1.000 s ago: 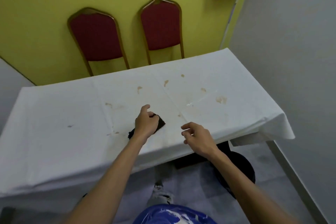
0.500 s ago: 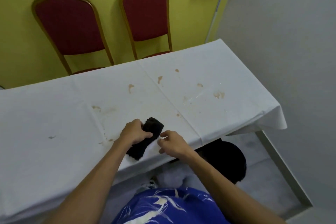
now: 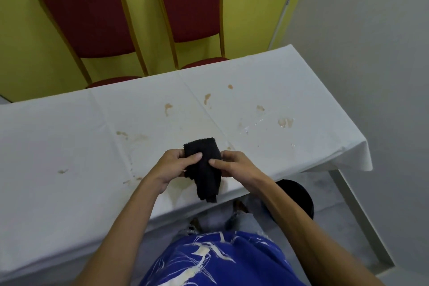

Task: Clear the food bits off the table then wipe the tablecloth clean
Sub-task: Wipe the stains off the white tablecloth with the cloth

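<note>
A black cloth (image 3: 205,167) hangs folded above the near edge of the table, held from both sides. My left hand (image 3: 173,167) grips its left side and my right hand (image 3: 233,166) pinches its right side with thumb and fingers. The white tablecloth (image 3: 69,146) carries several brownish stains, among them one at the far middle (image 3: 167,107), one further right (image 3: 206,98) and a wet smear near the right end (image 3: 285,122). Small crumbs (image 3: 131,177) lie left of my left wrist.
Two red chairs with gold frames, the left one (image 3: 88,18) and the right one (image 3: 192,7), stand against the yellow wall behind the table. A black round bin (image 3: 299,195) sits on the floor under the table's right end. A grey wall closes the right side.
My left hand lifted the black cloth off the tablecloth and drew it toward me. My right hand came in and took hold of its other side. The view moved closer to the table.
</note>
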Motion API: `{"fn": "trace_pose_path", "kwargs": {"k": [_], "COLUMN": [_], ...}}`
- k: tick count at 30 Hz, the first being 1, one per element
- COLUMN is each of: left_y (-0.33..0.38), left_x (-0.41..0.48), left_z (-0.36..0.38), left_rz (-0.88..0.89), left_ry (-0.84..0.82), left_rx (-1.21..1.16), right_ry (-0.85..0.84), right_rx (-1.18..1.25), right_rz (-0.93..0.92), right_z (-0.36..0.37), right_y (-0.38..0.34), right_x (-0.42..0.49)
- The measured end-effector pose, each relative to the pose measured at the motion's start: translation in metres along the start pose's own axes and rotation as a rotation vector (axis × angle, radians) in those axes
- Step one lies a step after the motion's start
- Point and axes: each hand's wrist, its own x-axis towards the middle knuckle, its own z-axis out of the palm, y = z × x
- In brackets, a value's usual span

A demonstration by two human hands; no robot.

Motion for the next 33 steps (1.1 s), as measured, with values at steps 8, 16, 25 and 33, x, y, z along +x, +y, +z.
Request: {"fn": "trace_pose_path", "kwargs": {"k": [8, 16, 25, 33], "left_y": [0.000, -0.024, -0.053, -0.066], "left_x": [0.027, 0.063, 0.086, 0.091], "left_z": [0.031, 0.083, 0.136, 0.137], "left_rz": [0.041, 0.258, 0.223, 0.165], "left_ry": [0.311, 0.611, 0.732, 0.776], "left_rx": [0.169, 0.519, 0.688, 0.899], "right_ry": [0.250, 0.404, 0.492, 0.365], "right_rx": [-0.458, -0.872, -1.161, -1.174], "right_rz": [-0.016, -0.203, -0.409, -0.385], "right_z": [-0.038, -0.036, -0.044, -0.053], "right_y": [-0.026, 0.005, 0.037, 0.027], "right_x": [0.027, 0.045, 0.065, 0.067]}}
